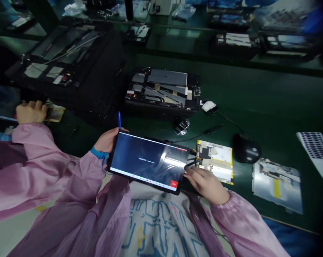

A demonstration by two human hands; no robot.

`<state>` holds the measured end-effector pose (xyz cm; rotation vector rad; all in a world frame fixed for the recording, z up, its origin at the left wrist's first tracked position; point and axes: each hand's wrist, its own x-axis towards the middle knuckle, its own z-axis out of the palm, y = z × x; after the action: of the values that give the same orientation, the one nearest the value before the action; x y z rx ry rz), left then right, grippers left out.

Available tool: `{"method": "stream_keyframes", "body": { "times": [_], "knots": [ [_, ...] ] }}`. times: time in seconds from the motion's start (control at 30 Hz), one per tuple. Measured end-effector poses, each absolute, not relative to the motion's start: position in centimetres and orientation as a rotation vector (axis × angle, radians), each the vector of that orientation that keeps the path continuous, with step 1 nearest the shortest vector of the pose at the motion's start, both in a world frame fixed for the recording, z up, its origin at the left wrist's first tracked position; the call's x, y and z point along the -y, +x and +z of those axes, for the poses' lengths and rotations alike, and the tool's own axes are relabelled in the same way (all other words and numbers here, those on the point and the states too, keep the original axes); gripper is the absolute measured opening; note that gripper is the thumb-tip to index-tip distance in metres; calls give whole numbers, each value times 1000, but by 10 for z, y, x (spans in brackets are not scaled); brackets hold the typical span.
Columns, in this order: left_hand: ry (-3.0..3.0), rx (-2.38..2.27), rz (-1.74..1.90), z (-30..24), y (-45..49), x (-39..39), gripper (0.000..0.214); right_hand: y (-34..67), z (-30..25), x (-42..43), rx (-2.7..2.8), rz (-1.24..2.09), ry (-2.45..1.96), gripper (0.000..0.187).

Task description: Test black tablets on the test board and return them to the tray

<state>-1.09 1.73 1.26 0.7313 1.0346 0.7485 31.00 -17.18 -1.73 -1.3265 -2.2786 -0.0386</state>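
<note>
A dark tablet (148, 166), its screen lit with a small line of text and a red button, is held up in front of my body. My left hand (108, 140), with a blue strap (99, 153) around its wrist, grips the tablet's left end. A blue pen (119, 119) sticks up beside its fingers. At the other end, my right hand (204, 182) pinches the lower right edge of the tablet. Dark cables run from that end toward a yellow-edged panel (219, 160) carrying electronic parts, lying just beyond my right fingers.
A co-worker's hand (31, 111) works at the left. Behind the tablet stand stacks of opened tablet housings (164, 89) (62, 53). On the right lie a black mouse (247, 148), a silver panel (278, 189) and a white keyboard (318, 153). A shelf (172, 41) crosses the back.
</note>
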Motion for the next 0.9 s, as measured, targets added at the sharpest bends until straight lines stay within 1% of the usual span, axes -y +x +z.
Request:
{"method": "stream_keyframes", "body": {
  "times": [0.37,0.5,0.57,0.6,0.67,0.73,0.77,0.8,0.83,0.9],
  "knots": [
    [755,-1028,737,14,-12,-18,29,313,-22,170,2175,196,-1336,22],
    [740,-1051,713,12,-15,-21,30,320,-18,175,2043,209,-1386,27],
    [741,-1052,704,12,-16,-22,30,330,-14,173,1889,155,-1526,29],
    [743,-1050,704,11,-16,-22,30,337,-11,170,1789,121,-1624,31],
    [740,-1046,706,12,-16,-22,29,350,-5,158,1626,49,-1798,44],
    [729,-1046,710,13,-15,-22,28,360,-2,140,1598,-78,-1893,60],
    [725,-1047,714,14,-15,-21,28,362,0,130,1621,-178,-1922,62],
    [723,-1046,717,15,-14,-21,27,361,0,120,1689,-239,-1923,56],
    [722,-1045,720,15,-14,-21,26,358,0,110,1792,-243,-1908,46],
    [723,-1042,730,16,-14,-21,25,348,-1,93,2062,-52,-1827,26]
  ]
}}
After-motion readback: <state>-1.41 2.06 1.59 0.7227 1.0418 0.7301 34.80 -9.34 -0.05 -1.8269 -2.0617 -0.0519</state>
